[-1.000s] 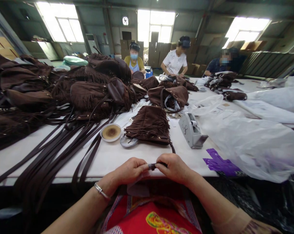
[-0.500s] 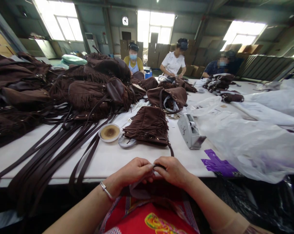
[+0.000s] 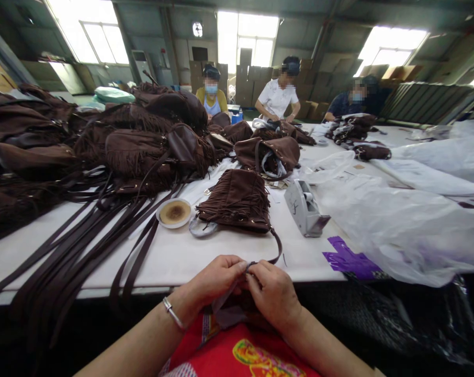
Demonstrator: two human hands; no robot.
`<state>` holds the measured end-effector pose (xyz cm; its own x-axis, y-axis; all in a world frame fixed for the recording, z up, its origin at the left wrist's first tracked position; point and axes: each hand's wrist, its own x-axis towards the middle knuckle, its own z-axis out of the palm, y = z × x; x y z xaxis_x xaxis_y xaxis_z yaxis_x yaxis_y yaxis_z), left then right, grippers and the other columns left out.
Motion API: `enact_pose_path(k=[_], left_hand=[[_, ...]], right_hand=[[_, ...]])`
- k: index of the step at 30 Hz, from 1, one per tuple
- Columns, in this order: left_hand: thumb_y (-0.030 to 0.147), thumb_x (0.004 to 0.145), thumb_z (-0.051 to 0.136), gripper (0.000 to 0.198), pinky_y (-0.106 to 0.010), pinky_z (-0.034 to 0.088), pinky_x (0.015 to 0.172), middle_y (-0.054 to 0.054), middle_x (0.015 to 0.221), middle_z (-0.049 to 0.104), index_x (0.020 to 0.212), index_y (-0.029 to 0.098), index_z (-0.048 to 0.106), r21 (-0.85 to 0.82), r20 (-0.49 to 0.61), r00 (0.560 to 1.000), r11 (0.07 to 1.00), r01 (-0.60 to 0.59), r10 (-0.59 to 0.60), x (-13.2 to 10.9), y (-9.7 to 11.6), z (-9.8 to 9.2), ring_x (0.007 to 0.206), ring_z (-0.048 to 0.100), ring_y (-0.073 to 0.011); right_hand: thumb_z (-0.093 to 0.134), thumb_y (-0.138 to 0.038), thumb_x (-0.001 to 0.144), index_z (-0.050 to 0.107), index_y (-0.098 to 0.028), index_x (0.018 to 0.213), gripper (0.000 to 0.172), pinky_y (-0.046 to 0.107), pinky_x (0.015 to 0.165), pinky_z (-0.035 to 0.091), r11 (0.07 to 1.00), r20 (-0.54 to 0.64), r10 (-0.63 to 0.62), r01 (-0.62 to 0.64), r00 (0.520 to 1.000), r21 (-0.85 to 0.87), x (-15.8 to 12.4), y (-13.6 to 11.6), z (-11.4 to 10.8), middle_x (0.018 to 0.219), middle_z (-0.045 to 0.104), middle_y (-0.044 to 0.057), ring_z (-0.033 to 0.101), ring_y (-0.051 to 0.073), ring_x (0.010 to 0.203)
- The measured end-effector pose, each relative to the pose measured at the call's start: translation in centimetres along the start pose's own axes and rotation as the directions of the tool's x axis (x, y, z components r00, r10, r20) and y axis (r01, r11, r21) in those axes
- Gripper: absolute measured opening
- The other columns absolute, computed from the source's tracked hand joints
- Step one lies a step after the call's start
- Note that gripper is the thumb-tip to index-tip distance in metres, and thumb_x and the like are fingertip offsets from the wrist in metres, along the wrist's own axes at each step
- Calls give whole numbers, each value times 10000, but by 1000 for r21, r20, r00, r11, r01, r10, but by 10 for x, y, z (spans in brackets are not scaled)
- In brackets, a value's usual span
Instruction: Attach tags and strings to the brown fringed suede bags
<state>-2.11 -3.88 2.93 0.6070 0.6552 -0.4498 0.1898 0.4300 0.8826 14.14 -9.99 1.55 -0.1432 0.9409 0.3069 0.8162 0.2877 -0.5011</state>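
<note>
My left hand [image 3: 215, 284] and my right hand [image 3: 274, 294] meet at the near edge of the white table [image 3: 190, 251], fingers pinched together on the end of a thin brown strap [image 3: 275, 246]. That strap curves back to a brown fringed bag [image 3: 237, 200] lying on the table just beyond my hands. A pale grey piece of wrapping [image 3: 227, 313] hangs below my fingers, over my red patterned lap [image 3: 245, 353]. A silver bracelet [image 3: 172, 313] circles my left wrist.
A heap of brown fringed bags [image 3: 135, 141] and long straps [image 3: 83, 241] fills the left. A round dish [image 3: 175, 212], a tape dispenser [image 3: 303, 208], purple tape [image 3: 349, 259] and clear plastic bags [image 3: 409, 220] lie ahead and right. Three people work at the far end.
My hands have drawn closer to my body and dropped slightly below the table edge. The strap from the fringed bag now trails visibly to my fingers.
</note>
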Motion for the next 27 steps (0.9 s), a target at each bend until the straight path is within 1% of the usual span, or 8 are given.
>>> enact_pose_path(k=[5, 10, 13, 15, 18, 23, 25, 27], left_hand=[[585, 778, 635, 461, -251, 459, 641, -20, 745, 635, 876, 134, 639, 21, 21, 1000, 1000, 6, -7, -3, 0, 2, 646, 553, -119], [527, 793, 609, 407, -241, 440, 604, -18, 728, 627, 885, 131, 636, 78, 5, 999, 996, -39, 39, 3, -5, 10, 620, 542, -118], [511, 813, 574, 375, -244, 453, 591, -3, 720, 593, 865, 142, 615, 151, 15, 999, 987, -51, 50, 8, -3, 16, 630, 538, -125], [476, 817, 561, 336, -239, 447, 561, 0, 714, 577, 855, 145, 610, 241, 0, 998, 969, -60, 61, 11, 0, 19, 625, 530, -128], [407, 821, 533, 265, -236, 434, 532, 0, 683, 577, 841, 149, 595, 323, -35, 996, 944, -68, 84, 13, 4, 19, 595, 528, -130], [354, 852, 475, 241, -249, 461, 614, -32, 754, 641, 863, 144, 593, 252, 40, 992, 960, -124, 118, 7, 3, 13, 653, 589, -139], [341, 856, 472, 246, -244, 447, 619, -31, 774, 644, 892, 140, 610, 249, 44, 988, 957, -152, 145, 5, 2, 10, 654, 577, -133], [332, 850, 497, 239, -234, 418, 610, -15, 755, 629, 899, 140, 630, 319, 19, 981, 928, -190, 195, 2, 2, 5, 646, 546, -127]], right_hand=[[545, -143, 864, 599, -202, 721, 164, 275, 646, 408, 982, -55, 102, -92, 993, 163, -6, 6, -1, 708, 567, 16, 534, 157, 677], [543, -146, 858, 598, -198, 732, 147, 309, 737, 475, 946, -214, 173, -102, 961, 307, -13, 5, 0, 901, 574, 79, 558, 205, 876], [526, -129, 862, 609, -199, 773, 139, 317, 782, 499, 935, -248, 149, -55, 957, 351, -15, 7, 4, 987, 575, 96, 565, 211, 954], [505, -115, 868, 606, -199, 792, 152, 320, 804, 505, 934, -223, 73, 12, 972, 356, -16, 13, 5, 976, 584, 89, 577, 202, 947], [482, -127, 900, 616, -195, 851, 157, 336, 836, 497, 953, -193, -36, 91, 981, 288, -14, 27, -1, 977, 609, 89, 588, 199, 948], [587, -225, 895, 632, -204, 1144, 253, 487, 1024, 328, 987, -177, -149, 135, 973, -89, 0, 50, -25, 1169, 645, 104, 464, 316, 1232], [595, -236, 901, 670, -219, 1042, 161, 472, 1014, 308, 981, -104, -173, 162, 979, -108, 9, 52, -32, 1012, 687, 69, 487, 304, 1194], [576, -233, 917, 674, -213, 872, 110, 426, 955, 335, 981, -50, -184, 181, 982, -64, 16, 50, -35, 814, 661, 38, 554, 251, 1026]])
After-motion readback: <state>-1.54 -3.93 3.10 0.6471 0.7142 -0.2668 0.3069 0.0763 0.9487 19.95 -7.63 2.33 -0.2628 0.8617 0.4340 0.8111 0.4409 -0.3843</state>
